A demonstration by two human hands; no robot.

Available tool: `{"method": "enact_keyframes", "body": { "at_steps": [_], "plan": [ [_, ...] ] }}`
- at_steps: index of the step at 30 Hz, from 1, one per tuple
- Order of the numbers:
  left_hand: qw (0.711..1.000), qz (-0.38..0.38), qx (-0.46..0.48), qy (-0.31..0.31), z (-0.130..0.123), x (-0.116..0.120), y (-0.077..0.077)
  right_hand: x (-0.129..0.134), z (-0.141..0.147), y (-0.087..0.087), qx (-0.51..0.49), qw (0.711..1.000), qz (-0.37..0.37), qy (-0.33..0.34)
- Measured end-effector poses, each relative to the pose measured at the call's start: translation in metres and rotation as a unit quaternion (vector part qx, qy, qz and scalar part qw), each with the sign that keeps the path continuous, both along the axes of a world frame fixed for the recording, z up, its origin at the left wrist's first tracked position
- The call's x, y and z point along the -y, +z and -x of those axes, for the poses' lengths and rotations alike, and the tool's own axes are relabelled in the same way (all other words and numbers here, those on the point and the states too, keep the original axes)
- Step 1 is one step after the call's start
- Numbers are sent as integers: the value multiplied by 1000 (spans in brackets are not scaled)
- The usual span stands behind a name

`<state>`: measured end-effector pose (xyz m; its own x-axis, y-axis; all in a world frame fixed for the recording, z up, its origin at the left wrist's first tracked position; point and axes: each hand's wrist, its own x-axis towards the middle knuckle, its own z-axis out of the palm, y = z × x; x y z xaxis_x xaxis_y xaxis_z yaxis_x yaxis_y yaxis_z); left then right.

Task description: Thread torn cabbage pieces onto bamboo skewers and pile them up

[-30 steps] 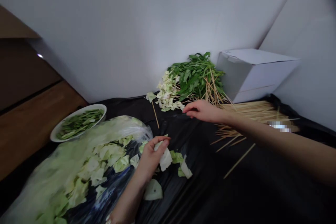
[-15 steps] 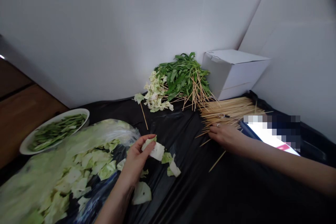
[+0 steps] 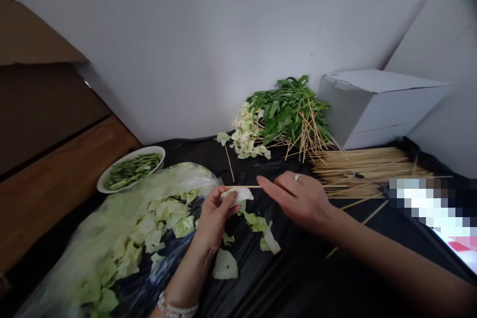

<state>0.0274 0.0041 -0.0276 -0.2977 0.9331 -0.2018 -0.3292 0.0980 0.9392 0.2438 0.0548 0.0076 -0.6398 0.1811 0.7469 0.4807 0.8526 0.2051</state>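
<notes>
Pinched in my left hand (image 3: pixel 219 208) is a pale cabbage leaf piece (image 3: pixel 242 196). My right hand (image 3: pixel 298 198) grips a thin bamboo skewer (image 3: pixel 246 187), which runs leftward along the top of the leaf to my left fingers. Whether its tip has entered the leaf I cannot tell. Loose cabbage pieces (image 3: pixel 225 264) lie on the black plastic sheet just below my hands. Left of my left hand, a clear plastic bag (image 3: pixel 97 213) lies open with more cut cabbage (image 3: pixel 149 228).
A white bowl (image 3: pixel 99 186) of green pods stands at the left. Behind my hands are skewered cabbage (image 3: pixel 246 129), skewered leafy greens (image 3: pixel 283 109) and a skewer with one leaf (image 3: pixel 230 164). Loose skewers (image 3: pixel 368 164), a white box (image 3: pixel 395 104) and a phone (image 3: pixel 443 228) sit at the right.
My right hand has left the skewer pile and moved left to the cabbage leaf, now with a skewer in it. My left hand still pinches the leaf. The view has turned left.
</notes>
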Motion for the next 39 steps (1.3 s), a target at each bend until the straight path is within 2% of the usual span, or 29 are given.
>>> {"method": "enact_keyframes", "body": {
  "at_steps": [6,13,23,31,37,39],
  "plan": [
    [999,-29,32,30,-1,2,0,6,10,-35,27,999,16,-14],
    [998,-48,-2,28,0,1,-6,4,9,-48,44,998,44,-29],
    [998,-66,13,-11,-4,2,-2,0,8,-50,59,993,71,-70],
    [998,-57,-8,10,-4,1,-4,-1,7,-48,55,994,74,-57],
    [999,-42,-26,3,-6,1,-2,0,7,-42,-33,994,96,-34],
    [998,-36,-43,-16,-9,2,-2,2,8,-39,-51,990,129,-37]
  ]
}}
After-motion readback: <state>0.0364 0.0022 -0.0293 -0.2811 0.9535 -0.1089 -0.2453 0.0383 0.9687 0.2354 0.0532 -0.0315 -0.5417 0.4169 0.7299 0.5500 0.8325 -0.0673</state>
